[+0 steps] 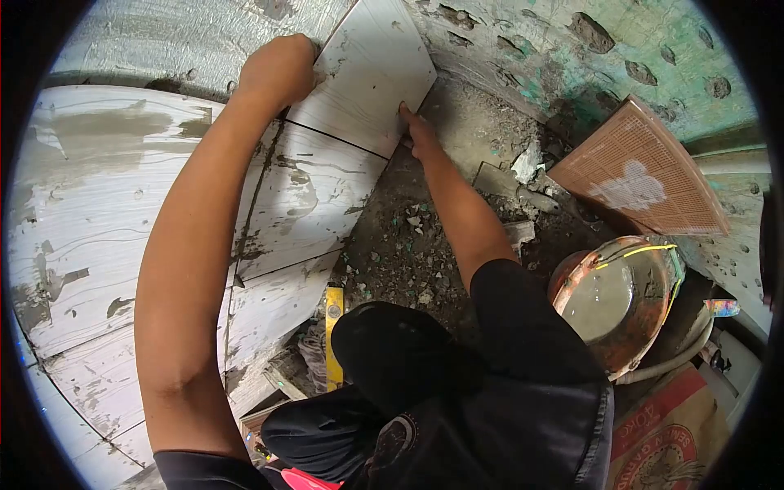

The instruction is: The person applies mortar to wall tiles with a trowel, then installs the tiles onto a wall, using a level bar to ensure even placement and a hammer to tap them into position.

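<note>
A white tile (371, 77) with faint grey streaks sits at the top centre, above the row of laid tiles (302, 184). My left hand (279, 72) is closed at its left edge; the fingertips are mostly hidden from me. On the opposite edge, my right hand (418, 135) grips the same tile, thumb on its face and the other fingers partly out of sight. A dark gap runs between this tile and the one below it. Grey mortar smears mark the tiles around my left forearm.
Rubble (408, 237) covers the ground beside the tiles. A trowel (514, 188) lies near a brown perforated tile (645, 175) leaning on the pitted wall. At right stands a bucket (600, 302) of greyish liquid above a cement bag (670, 433). A yellow spirit level (334, 335) is by my knee.
</note>
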A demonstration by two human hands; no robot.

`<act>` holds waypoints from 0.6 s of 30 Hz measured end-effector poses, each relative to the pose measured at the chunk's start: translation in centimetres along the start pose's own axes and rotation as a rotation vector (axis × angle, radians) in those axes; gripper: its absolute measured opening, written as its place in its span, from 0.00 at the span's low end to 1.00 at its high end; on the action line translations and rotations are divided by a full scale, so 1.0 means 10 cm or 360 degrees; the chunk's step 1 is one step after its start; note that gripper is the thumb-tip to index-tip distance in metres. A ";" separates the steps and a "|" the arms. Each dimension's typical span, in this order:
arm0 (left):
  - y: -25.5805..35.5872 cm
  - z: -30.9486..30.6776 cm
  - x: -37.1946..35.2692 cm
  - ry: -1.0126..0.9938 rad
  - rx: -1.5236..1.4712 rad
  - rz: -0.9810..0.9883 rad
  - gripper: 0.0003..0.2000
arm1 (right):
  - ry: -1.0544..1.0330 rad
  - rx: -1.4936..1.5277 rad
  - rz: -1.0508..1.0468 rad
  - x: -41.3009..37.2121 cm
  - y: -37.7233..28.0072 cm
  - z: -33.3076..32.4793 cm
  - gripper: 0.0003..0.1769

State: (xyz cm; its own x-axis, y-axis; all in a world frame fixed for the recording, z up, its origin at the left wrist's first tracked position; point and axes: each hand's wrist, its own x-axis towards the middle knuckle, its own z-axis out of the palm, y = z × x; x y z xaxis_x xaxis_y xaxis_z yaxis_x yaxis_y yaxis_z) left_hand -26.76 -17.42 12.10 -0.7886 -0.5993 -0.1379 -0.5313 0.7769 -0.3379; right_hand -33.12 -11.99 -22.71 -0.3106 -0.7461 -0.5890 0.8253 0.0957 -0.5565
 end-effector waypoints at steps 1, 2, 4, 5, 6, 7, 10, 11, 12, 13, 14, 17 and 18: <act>0.00 0.00 -0.01 0.0025 -0.0013 -0.0017 0.11 | 0.0004 -0.0006 0.0016 0.00 0.00 0.01 0.51; -0.01 0.01 0.00 0.0024 0.0001 -0.0020 0.11 | 0.0003 -0.0002 0.0010 -0.01 0.01 0.01 0.51; -0.03 0.05 0.03 0.0030 0.0028 -0.0032 0.11 | -0.0003 0.0003 -0.0009 -0.07 -0.02 0.02 0.52; -0.04 0.08 0.03 0.0022 0.0016 -0.0016 0.10 | 0.0027 0.0005 0.0001 -0.12 -0.02 0.03 0.52; -0.05 0.09 0.02 0.0026 0.0006 -0.0006 0.08 | 0.0050 0.0002 0.0001 -0.15 -0.02 0.03 0.52; -0.05 0.07 0.03 0.0046 0.0000 -0.0002 0.07 | 0.0062 -0.0005 -0.0013 -0.12 -0.03 0.04 0.52; -0.04 0.05 0.00 0.0068 -0.0041 0.0048 0.07 | -0.0048 -0.0019 -0.0008 -0.07 -0.03 0.01 0.53; -0.03 0.02 -0.02 0.0067 -0.0049 0.0020 0.07 | -0.0030 -0.0043 0.0011 -0.10 -0.06 0.03 0.53; 0.00 0.00 -0.04 0.0064 -0.0062 -0.0006 0.07 | 0.0031 -0.0063 0.0012 -0.16 -0.09 0.06 0.53; 0.00 0.00 -0.04 0.0055 -0.0063 -0.0014 0.07 | 0.0095 -0.0081 0.0014 -0.19 -0.10 0.08 0.52; -0.01 0.00 -0.04 0.0087 -0.0082 -0.0008 0.07 | 0.0075 -0.0076 0.0006 -0.20 -0.11 0.09 0.52; -0.02 0.02 -0.04 0.0058 -0.0127 -0.0109 0.09 | 0.0044 -0.0031 0.0005 -0.06 -0.03 0.00 0.51; -0.01 0.00 -0.07 0.0069 -0.0149 -0.0097 0.09 | 0.0049 0.0004 0.0011 -0.09 -0.05 0.01 0.50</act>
State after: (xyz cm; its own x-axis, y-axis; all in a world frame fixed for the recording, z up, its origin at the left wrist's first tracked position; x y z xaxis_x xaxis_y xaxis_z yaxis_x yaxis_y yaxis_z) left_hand -26.17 -17.06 12.28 -0.7654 -0.6388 -0.0785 -0.6038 0.7549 -0.2560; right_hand -33.23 -11.42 -21.85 -0.3192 -0.7250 -0.6104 0.8285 0.0992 -0.5511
